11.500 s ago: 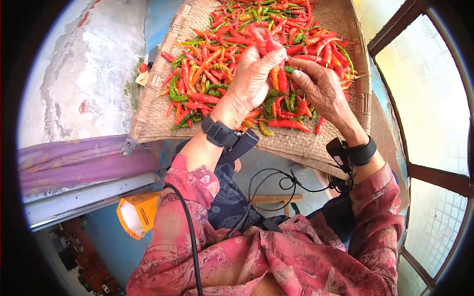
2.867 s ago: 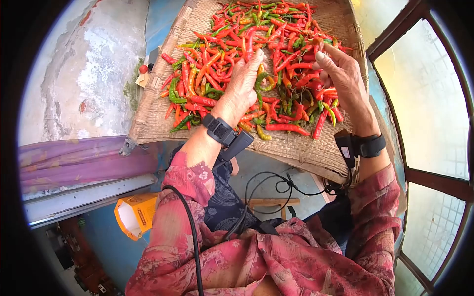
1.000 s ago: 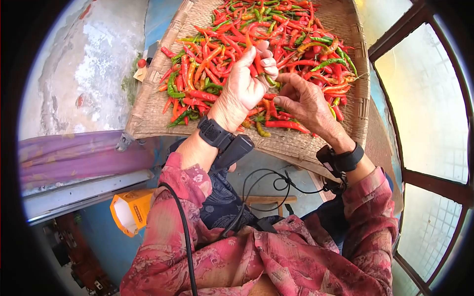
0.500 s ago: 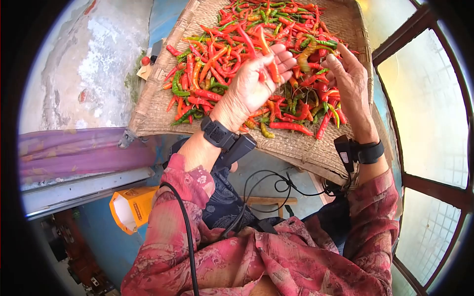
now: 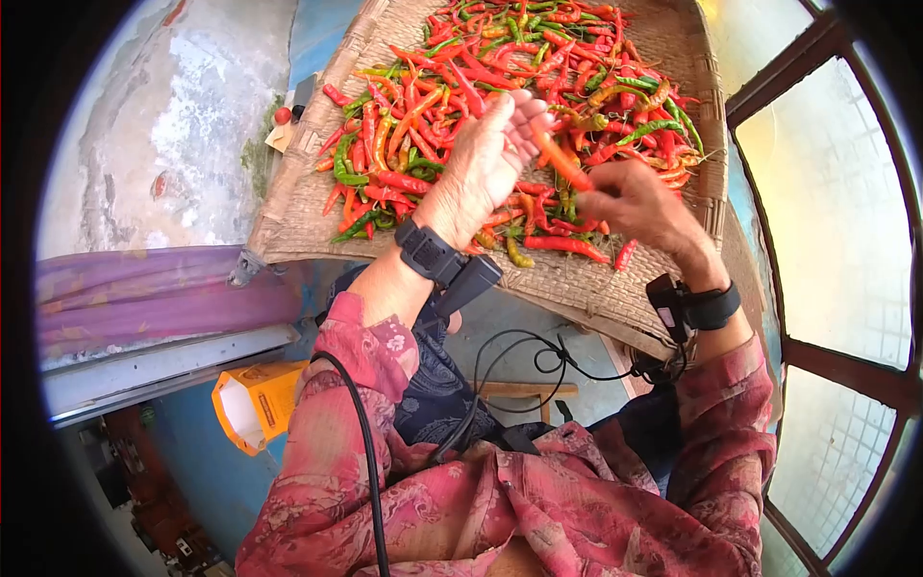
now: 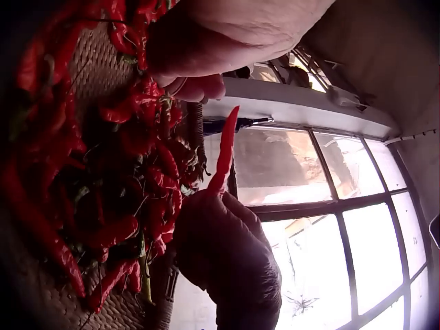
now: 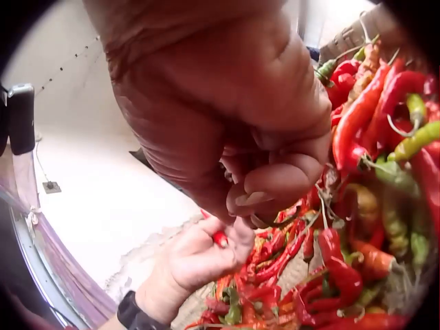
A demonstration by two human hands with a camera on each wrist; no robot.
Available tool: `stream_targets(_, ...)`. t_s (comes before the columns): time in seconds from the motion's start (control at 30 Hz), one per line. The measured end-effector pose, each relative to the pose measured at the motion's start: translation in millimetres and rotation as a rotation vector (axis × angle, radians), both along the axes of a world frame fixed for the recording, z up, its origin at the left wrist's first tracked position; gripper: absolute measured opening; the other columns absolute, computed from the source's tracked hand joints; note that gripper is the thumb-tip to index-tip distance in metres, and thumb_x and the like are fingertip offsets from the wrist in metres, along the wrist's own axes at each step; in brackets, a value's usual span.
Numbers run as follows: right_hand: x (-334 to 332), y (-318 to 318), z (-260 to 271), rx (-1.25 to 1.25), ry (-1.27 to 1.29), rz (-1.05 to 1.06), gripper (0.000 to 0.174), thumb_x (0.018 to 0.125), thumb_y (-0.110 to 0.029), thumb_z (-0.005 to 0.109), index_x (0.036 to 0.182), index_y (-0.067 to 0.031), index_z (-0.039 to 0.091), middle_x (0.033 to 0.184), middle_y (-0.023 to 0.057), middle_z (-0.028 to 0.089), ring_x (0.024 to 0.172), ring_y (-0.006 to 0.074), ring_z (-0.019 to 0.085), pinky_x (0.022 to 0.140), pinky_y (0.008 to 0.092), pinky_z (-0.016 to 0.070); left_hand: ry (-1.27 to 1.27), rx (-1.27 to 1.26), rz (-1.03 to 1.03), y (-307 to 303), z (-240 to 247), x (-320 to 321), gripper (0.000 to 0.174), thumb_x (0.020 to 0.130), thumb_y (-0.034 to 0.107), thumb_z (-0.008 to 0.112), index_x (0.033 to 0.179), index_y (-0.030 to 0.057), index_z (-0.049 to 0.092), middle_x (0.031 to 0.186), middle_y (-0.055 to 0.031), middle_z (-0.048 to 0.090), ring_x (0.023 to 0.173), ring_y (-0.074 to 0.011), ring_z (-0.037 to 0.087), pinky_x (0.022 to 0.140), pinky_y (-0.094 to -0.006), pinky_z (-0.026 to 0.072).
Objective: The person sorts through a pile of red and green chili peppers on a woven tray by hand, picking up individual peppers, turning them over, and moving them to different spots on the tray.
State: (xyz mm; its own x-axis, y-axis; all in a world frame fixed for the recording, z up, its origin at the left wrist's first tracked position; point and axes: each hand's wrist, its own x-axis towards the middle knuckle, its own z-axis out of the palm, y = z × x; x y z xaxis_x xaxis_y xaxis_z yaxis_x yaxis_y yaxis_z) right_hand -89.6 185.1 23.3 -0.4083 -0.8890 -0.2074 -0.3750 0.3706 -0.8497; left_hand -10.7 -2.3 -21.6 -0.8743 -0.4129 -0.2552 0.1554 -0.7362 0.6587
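My left hand (image 5: 478,163) is palm up over the left part of the chilies, its fingers loosely bent. A red chili pepper (image 5: 468,92) sticks out past its thumb, and in the right wrist view the red chili (image 7: 220,238) shows between thumb and fingers. To the right, my right hand (image 5: 639,204) pinches an orange-red chili pepper (image 5: 562,162) by one end, the other end pointing at the left palm. That held chili (image 6: 225,151) stands upright in the left wrist view. In the right wrist view the curled fingers hide it.
A woven tray (image 5: 298,231) carries a thick spread of red, orange and green chilies (image 5: 413,120). Windows (image 5: 836,192) stand close on the right, a stained wall on the left. A black cable (image 5: 538,337) loops below the tray; an orange box (image 5: 258,406) is at lower left.
Half a second ago my right hand was at the right side with a yellow-green chili. It has come back left and drawn the orange-red chili from my left hand.
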Motion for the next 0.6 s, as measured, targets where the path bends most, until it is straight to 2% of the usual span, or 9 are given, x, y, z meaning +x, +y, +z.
stream_targets(0.07, -13, 2, 6, -0.018, -0.018, -0.158, 0.028, 0.084, -0.025, 0.063, 0.088, 0.0027, 0.063, 0.061, 0.003, 0.055, 0.055, 0.0098, 0.053, 0.049, 0.0279, 0.0422, -0.12, -0.204, 0.01, -9, -2, 3, 0.026, 0.093, 0.033, 0.052, 0.1, 0.0087, 0.058, 0.081, -0.0011, 0.06, 0.067, -0.0118, 0.056, 0.063, -0.0295, 0.0471)
stream_targets(0.13, -16, -2, 13, -0.393, -0.115, -0.442, 0.032, 0.085, -0.025, 0.064, 0.1, 0.0026, 0.061, 0.063, 0.0024, 0.055, 0.056, 0.0099, 0.053, 0.049, 0.0262, 0.0423, -0.056, -0.145, -0.086, -8, 1, 7, 0.028, 0.093, 0.036, 0.052, 0.099, 0.0093, 0.058, 0.078, 0.0005, 0.057, 0.064, -0.0104, 0.053, 0.062, -0.029, 0.0461)
stream_targets(0.17, -23, -1, 15, -0.325, 0.049, -0.529, 0.037, 0.086, -0.025, 0.063, 0.109, 0.0038, 0.057, 0.067, 0.0035, 0.057, 0.058, 0.0105, 0.054, 0.051, 0.0256, 0.044, 0.008, -0.083, -0.187, -5, 3, 8, 0.03, 0.093, 0.039, 0.051, 0.097, 0.01, 0.058, 0.074, 0.002, 0.054, 0.061, -0.0089, 0.049, 0.061, -0.0285, 0.045)
stream_targets(0.27, -17, -5, -3, -0.407, 0.231, -0.581, 0.037, 0.086, -0.024, 0.062, 0.11, 0.0031, 0.057, 0.069, 0.0058, 0.06, 0.061, 0.0112, 0.056, 0.054, 0.0259, 0.0459, 0.108, 0.013, -0.273, 6, 1, 6, 0.035, 0.092, 0.043, 0.049, 0.096, 0.0093, 0.057, 0.077, 0.0015, 0.057, 0.065, -0.009, 0.053, 0.064, -0.0282, 0.0459)
stream_targets(0.3, -11, -8, -11, -0.406, 0.137, -0.492, 0.032, 0.086, -0.022, 0.062, 0.106, 0.0026, 0.06, 0.073, 0.0085, 0.063, 0.062, 0.0124, 0.057, 0.056, 0.0265, 0.0471, 0.12, -0.001, -0.277, 10, -4, 5, 0.034, 0.094, 0.038, 0.046, 0.101, 0.0067, 0.056, 0.087, -0.0023, 0.061, 0.08, -0.0137, 0.058, 0.073, -0.0319, 0.048)
stream_targets(0.33, -3, -11, -15, -0.419, 0.079, -0.375, 0.025, 0.085, -0.019, 0.063, 0.098, 0.0025, 0.063, 0.074, 0.009, 0.065, 0.063, 0.0124, 0.059, 0.057, 0.0282, 0.0478, 0.12, 0.001, -0.278, 16, -6, 2, 0.034, 0.094, 0.038, 0.046, 0.101, 0.0067, 0.056, 0.087, -0.0023, 0.061, 0.08, -0.0137, 0.058, 0.073, -0.0319, 0.048)
stream_targets(0.43, 20, -19, -18, -0.415, 0.112, -0.302, 0.019, 0.084, -0.016, 0.064, 0.088, 0.0026, 0.064, 0.068, 0.0108, 0.063, 0.063, 0.0158, 0.061, 0.058, 0.0304, 0.0486, 0.247, 0.046, -0.394, 35, -3, -1, 0.035, 0.095, 0.035, 0.044, 0.11, 0.0052, 0.053, 0.102, -0.0081, 0.06, 0.098, -0.0201, 0.057, 0.093, -0.035, 0.0431)
stream_targets(0.53, 25, -19, -18, -0.384, 0.167, -0.326, 0.021, 0.082, -0.019, 0.065, 0.082, 0.0021, 0.063, 0.065, 0.0123, 0.061, 0.059, 0.0194, 0.06, 0.056, 0.0319, 0.0478, 0.203, 0.044, -0.395, 49, 1, 6, 0.035, 0.095, 0.036, 0.044, 0.109, 0.0046, 0.053, 0.103, -0.009, 0.06, 0.1, -0.0204, 0.057, 0.094, -0.0358, 0.0423)
stream_targets(0.6, 22, -13, -11, -0.15, 0.158, -0.175, 0.026, 0.08, -0.022, 0.064, 0.08, 0.0031, 0.062, 0.064, 0.0114, 0.061, 0.057, 0.0192, 0.058, 0.054, 0.0325, 0.0464, 0.135, -0.07, -0.314, 40, -3, 6, 0.035, 0.095, 0.035, 0.044, 0.108, 0.0042, 0.055, 0.102, -0.0086, 0.061, 0.1, -0.0205, 0.057, 0.093, -0.0356, 0.0434)
